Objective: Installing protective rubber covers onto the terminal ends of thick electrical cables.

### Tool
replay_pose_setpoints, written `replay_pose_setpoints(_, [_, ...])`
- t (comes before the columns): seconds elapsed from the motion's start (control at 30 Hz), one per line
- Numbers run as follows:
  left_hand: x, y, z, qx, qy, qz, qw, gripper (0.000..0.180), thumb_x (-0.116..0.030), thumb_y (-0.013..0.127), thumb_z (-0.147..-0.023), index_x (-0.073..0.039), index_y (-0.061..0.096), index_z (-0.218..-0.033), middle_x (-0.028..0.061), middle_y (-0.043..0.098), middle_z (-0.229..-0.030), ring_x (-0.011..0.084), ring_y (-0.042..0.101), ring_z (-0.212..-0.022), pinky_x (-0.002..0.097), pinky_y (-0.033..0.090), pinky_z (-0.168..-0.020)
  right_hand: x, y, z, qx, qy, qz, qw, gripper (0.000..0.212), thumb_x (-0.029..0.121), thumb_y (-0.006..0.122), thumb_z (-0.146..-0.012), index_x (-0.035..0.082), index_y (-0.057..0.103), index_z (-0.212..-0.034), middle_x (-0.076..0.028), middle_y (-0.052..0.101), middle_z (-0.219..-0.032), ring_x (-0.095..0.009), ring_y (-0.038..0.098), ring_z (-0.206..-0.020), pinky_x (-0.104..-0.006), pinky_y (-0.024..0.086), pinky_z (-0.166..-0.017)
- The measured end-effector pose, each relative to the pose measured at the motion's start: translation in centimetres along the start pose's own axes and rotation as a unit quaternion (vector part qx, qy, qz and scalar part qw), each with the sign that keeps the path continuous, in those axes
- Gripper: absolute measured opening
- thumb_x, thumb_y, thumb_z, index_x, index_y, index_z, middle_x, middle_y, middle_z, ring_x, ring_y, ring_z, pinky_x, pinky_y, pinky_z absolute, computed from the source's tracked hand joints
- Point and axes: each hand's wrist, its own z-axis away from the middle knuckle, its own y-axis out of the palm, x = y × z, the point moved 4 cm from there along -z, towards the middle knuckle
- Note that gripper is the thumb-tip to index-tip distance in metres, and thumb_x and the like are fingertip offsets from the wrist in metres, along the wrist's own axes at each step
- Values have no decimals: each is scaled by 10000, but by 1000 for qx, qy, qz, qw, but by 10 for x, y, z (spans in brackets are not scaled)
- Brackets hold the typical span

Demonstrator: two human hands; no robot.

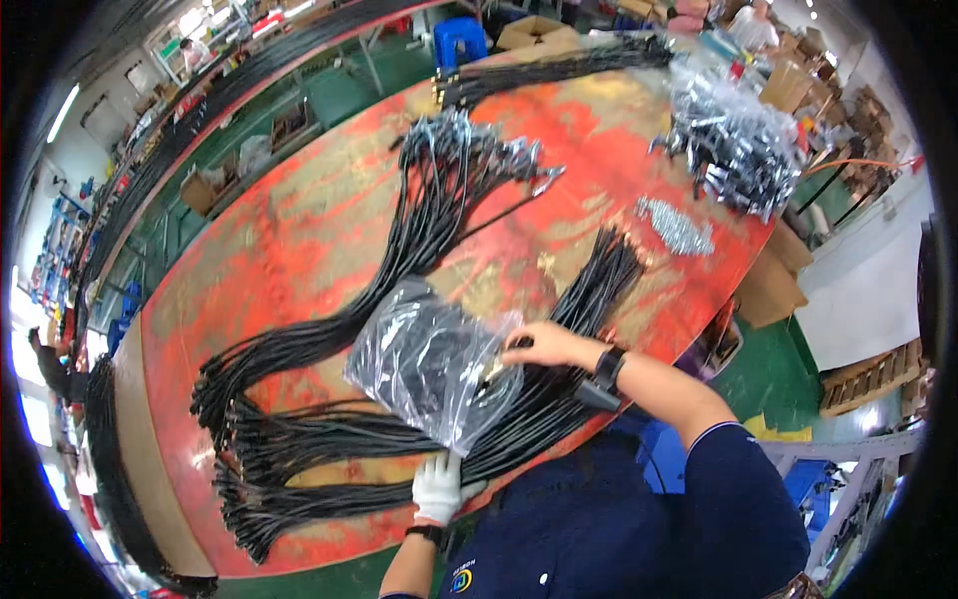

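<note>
1. Two hands are over the tabletop (pixel 279 240), close to its near edge; the left hand (pixel 436 487) wears a white glove, the right hand (pixel 539 344) is bare.
2. Right: fingers curl toward the thumb at the right side of the clear plastic bag (pixel 414 349); cannot tell whether they pinch anything.
3. Left: palm down at the lower cable bundle (pixel 519 429), just below the bag's lower corner; fingers partly hidden, so closure cannot be told.
4. Key relation: the bag, dark contents inside, lies left of the right hand and beyond the left. Its long axis appears to slope from upper left to lower right. Right hand is nearer.
5. Lower cable bundle runs lower left to upper right, crossing beneath bag and right hand, alongside the near edge; little room on that side.
6. Upper cable bundle (pixel 409 235) bounds the bag's far left.
7. Open room: bare surface beyond the right hand, short of the small metal parts (pixel 677 228).
</note>
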Motion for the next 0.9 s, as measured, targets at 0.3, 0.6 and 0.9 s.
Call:
replay_pose_setpoints(0.3, [-1, 8, -4, 29, -25, 8, 999, 768, -600, 731, -551, -68, 575, -1083, 113, 599, -959, 281, 588, -842, 402, 480, -738, 1, 24, -28, 55, -60, -42, 996, 271, 125, 590, -703, 91, 682, -955, -102, 673, -873, -242, 639, -803, -350, 486, -733])
replay_pose_setpoints(0.6, [14, 55, 11, -68, 49, -85, 993, 871, -594, 642, -651, -22, 473, -1286, 213, 579, -1098, 354, 575, -984, 479, 446, -861, -4, 120, -48, -118, -377, 120, 911, 135, 226, 553, -765, 153, 663, -735, -102, 635, -749, -255, 640, -749, -406, 501, -660])
replay_pose_setpoints(0.9, [-18, 9, -65, -72, 72, -54, 993, 892, -592, 650, -646, -19, 454, -1301, 226, 567, -1116, 362, 570, -993, 485, 439, -874, 0, 102, -45, 53, -222, 187, 955, 342, 298, 610, -819, 59, 568, -1059, -141, 598, -949, -334, 589, -891, -421, 486, -744])
